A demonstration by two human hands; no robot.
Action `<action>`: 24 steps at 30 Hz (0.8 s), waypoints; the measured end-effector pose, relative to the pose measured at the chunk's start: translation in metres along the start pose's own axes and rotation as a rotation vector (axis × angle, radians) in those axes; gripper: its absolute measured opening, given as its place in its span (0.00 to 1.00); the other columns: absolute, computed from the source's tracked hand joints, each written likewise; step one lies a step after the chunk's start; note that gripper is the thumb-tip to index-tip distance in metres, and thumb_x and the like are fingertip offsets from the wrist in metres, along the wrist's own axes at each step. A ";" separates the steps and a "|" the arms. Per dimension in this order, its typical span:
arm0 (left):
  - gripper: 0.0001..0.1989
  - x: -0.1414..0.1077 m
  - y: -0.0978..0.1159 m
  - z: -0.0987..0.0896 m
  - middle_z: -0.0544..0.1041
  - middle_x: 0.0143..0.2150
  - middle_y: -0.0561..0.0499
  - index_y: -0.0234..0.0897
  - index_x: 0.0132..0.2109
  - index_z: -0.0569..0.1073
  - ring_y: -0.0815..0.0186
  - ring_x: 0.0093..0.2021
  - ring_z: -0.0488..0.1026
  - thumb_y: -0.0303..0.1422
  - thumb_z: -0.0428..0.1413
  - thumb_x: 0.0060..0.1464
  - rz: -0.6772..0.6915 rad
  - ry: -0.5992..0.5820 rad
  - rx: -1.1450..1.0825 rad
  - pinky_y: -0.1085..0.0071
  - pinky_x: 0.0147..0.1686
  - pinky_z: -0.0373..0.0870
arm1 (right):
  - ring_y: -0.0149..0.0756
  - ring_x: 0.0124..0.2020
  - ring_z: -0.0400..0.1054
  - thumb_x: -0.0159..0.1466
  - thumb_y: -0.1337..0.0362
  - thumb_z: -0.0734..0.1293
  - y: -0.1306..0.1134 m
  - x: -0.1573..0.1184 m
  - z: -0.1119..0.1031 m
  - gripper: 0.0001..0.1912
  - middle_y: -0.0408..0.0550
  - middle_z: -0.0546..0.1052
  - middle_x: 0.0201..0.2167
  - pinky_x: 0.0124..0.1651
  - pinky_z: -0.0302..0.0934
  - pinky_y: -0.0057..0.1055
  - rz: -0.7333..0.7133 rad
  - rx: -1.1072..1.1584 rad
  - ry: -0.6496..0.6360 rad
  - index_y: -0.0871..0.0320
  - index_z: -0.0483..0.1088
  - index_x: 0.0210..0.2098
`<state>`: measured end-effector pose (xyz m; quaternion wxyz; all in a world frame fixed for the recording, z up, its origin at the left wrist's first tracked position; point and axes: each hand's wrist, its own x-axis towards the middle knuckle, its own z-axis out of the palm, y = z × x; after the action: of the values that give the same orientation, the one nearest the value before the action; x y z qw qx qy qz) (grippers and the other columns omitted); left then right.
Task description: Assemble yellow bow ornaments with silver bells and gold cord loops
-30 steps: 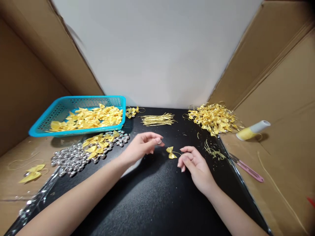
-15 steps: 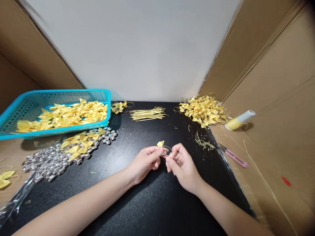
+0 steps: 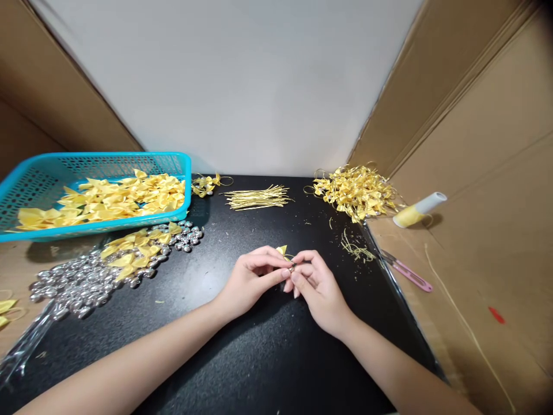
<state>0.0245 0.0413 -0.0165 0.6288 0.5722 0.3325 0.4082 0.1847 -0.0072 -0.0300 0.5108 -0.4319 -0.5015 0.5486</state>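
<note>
The yellow bow sits just beyond our left fingertips, over the black table, mostly hidden from us behind the fingers. A second ago we see it hanging out in the gap between well-parted hands; now our left hand and right hand meet at the fingertips. Our left thumb and fingers pinch narrowly on a small silver bead, which earlier is held well apart from the bow. Our right thumb and forefinger close narrowly on the bow's thin cord, right against the bead; whether they also grip the bead, we cannot tell. The blue basket now appears further left in our view.
</note>
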 end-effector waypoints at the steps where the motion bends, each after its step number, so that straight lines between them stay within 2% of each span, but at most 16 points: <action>1: 0.05 0.000 0.000 0.000 0.75 0.35 0.49 0.38 0.33 0.83 0.67 0.31 0.74 0.34 0.66 0.48 0.009 0.003 0.006 0.69 0.33 0.73 | 0.30 0.26 0.67 0.66 0.57 0.65 0.000 0.000 0.000 0.10 0.40 0.74 0.25 0.31 0.62 0.29 -0.003 0.008 0.005 0.53 0.62 0.42; 5: 0.06 -0.001 0.002 0.000 0.73 0.35 0.50 0.37 0.33 0.81 0.69 0.31 0.73 0.35 0.64 0.51 0.033 0.022 0.091 0.71 0.32 0.72 | 0.33 0.34 0.72 0.63 0.58 0.68 0.000 0.001 0.003 0.10 0.42 0.76 0.32 0.39 0.67 0.32 -0.020 0.001 -0.004 0.53 0.66 0.43; 11: 0.07 0.003 0.013 -0.004 0.72 0.34 0.50 0.37 0.31 0.80 0.68 0.33 0.70 0.34 0.61 0.54 0.127 0.036 0.313 0.71 0.33 0.67 | 0.34 0.32 0.71 0.61 0.61 0.69 0.000 0.007 -0.002 0.06 0.44 0.77 0.30 0.38 0.67 0.33 -0.037 -0.183 0.091 0.55 0.70 0.36; 16: 0.04 0.006 0.039 -0.013 0.72 0.33 0.51 0.38 0.31 0.79 0.67 0.34 0.69 0.33 0.62 0.53 0.249 0.151 0.293 0.72 0.33 0.67 | 0.36 0.32 0.70 0.60 0.65 0.68 -0.003 0.016 -0.019 0.02 0.45 0.76 0.30 0.39 0.64 0.35 -0.131 -0.524 0.165 0.55 0.71 0.35; 21: 0.03 0.003 0.066 -0.023 0.72 0.35 0.52 0.41 0.32 0.78 0.67 0.38 0.69 0.31 0.61 0.54 0.383 0.266 0.272 0.72 0.36 0.68 | 0.38 0.34 0.69 0.60 0.67 0.68 -0.002 0.020 -0.026 0.03 0.45 0.76 0.31 0.41 0.64 0.36 -0.139 -0.595 0.193 0.54 0.71 0.35; 24: 0.03 0.000 0.072 -0.027 0.72 0.35 0.51 0.40 0.32 0.77 0.66 0.39 0.70 0.32 0.61 0.54 0.423 0.309 0.296 0.70 0.37 0.69 | 0.39 0.36 0.68 0.60 0.67 0.68 0.001 0.020 -0.024 0.02 0.45 0.75 0.30 0.42 0.63 0.37 -0.153 -0.653 0.149 0.53 0.72 0.33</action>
<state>-0.0089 0.0541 0.0518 0.3812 0.6453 0.3536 0.5597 0.2062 0.0157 -0.0328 0.4205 -0.5726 -0.6430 0.2860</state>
